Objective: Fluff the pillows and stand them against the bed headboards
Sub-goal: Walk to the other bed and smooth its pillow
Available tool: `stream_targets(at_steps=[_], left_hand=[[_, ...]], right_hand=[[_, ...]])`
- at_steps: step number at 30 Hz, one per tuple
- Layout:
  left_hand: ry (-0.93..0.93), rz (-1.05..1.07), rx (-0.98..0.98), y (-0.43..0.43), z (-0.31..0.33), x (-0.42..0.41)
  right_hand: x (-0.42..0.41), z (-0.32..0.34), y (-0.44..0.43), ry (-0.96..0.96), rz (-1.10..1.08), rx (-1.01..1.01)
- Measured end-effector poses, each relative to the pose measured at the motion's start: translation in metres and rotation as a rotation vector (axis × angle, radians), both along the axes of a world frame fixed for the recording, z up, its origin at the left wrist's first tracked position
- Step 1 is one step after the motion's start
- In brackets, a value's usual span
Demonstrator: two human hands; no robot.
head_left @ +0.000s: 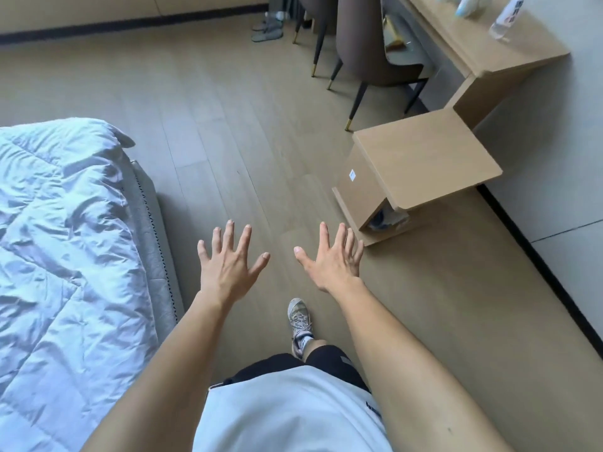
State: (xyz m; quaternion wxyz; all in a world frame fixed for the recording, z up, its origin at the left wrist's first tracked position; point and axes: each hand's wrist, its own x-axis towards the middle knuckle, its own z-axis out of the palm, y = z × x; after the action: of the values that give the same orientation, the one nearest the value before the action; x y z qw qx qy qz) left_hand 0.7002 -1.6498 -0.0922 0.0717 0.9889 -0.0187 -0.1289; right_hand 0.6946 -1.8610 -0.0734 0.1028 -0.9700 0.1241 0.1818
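Observation:
A bed (153,223) with a rumpled white duvet (65,239) fills the left side; only its foot end and grey padded side show. No pillow and no headboard are in view. My left hand (228,265) is stretched out in front of me over the wooden floor, palm down, fingers spread, holding nothing. My right hand (332,259) is held out beside it, about a hand's width to the right, also spread and holding nothing. Both hands are to the right of the bed and touch nothing.
A low wooden stand (421,164) sits on the floor ahead right, with a long desk (489,50) behind it carrying bottles (505,17). Chairs (368,44) stand at the desk. Slippers (267,31) lie by the far wall. My foot (300,321) is on the floor below my hands.

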Motion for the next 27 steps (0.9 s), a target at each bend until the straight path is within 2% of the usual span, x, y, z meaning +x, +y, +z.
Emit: stream_targets(at_steps=[11, 16, 24, 27], left_hand=[[-0.005, 0.211, -0.011, -0.009, 0.012, 0.153], [0.019, 0.233, 0.021, 0.026, 0.003, 0.233], [0.003, 0.284, 0.024, 0.105, 0.005, 0.402], [0.013, 0.245, 0.048, 0.136, 0.009, 0.457]], right_hand=[[0.212, 0.013, 0.005, 0.056, 0.266, 0.011], [0.306, 0.001, 0.037, 0.063, 0.349, -0.005], [0.484, 0.006, 0.117, 0.042, 0.356, -0.013], [0.541, 0.014, 0.149, 0.046, 0.347, 0.009]])
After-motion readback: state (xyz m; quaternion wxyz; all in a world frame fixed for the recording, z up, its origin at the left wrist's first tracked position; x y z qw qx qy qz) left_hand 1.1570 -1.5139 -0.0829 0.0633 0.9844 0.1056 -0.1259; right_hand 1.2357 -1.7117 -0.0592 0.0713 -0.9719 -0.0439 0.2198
